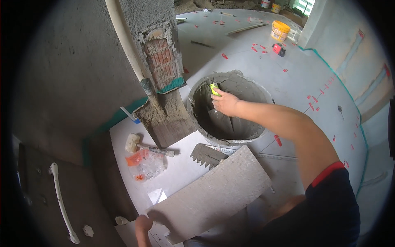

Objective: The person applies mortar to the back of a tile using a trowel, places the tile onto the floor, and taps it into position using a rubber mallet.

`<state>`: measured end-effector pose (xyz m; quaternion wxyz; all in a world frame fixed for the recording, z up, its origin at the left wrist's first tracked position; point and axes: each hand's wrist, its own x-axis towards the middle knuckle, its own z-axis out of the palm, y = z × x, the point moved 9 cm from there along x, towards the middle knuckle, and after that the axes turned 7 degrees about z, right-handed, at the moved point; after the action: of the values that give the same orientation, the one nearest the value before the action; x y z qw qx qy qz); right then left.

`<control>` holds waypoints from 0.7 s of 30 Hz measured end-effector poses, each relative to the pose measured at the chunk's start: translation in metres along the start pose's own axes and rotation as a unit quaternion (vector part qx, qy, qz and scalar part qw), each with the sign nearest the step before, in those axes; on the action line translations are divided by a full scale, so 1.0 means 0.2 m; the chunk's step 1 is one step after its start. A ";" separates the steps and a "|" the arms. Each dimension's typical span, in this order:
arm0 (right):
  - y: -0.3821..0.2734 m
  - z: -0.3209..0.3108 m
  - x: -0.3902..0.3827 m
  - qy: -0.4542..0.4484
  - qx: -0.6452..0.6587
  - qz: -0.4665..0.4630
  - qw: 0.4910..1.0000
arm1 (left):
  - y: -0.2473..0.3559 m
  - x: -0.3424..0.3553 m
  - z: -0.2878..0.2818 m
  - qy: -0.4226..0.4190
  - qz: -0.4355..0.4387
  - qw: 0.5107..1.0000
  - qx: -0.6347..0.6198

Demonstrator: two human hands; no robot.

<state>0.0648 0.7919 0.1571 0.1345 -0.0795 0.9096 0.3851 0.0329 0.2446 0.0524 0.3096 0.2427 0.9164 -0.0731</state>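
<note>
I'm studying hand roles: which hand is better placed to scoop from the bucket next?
Likely the right hand: it grips a yellow-green tool at the bucket. The left hand is farther off, by the tile.

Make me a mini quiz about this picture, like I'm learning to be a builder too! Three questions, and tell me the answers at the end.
1. What colour is the tool handle in the person's right hand?
A) red
B) yellow-green
C) blue

2. True or false: the mallet with a pale head lies outside the round tub of grey mix.

3. Fill the gap: the person's ____ hand is at the left end of the big grey slab.

Key:
1. B, yellow-green.
2. True.
3. Left; that's the left hand.
</note>
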 end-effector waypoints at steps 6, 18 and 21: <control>0.19 0.07 -0.13 -0.089 0.042 0.003 0.995 | 1.03 -0.30 -0.92 0.254 0.367 0.895 -0.018; 0.94 0.13 -1.73 0.133 0.427 0.438 0.780 | 3.13 -0.50 -0.88 0.458 0.587 0.666 0.045; 0.74 0.44 -2.03 0.076 0.713 0.499 0.486 | 3.17 -0.38 -0.93 0.422 0.581 0.689 0.095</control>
<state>0.4304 0.9744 0.3236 -0.1388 0.4821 0.7669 -0.4002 0.2972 0.8197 0.2562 -0.1541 0.7601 0.6144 0.1450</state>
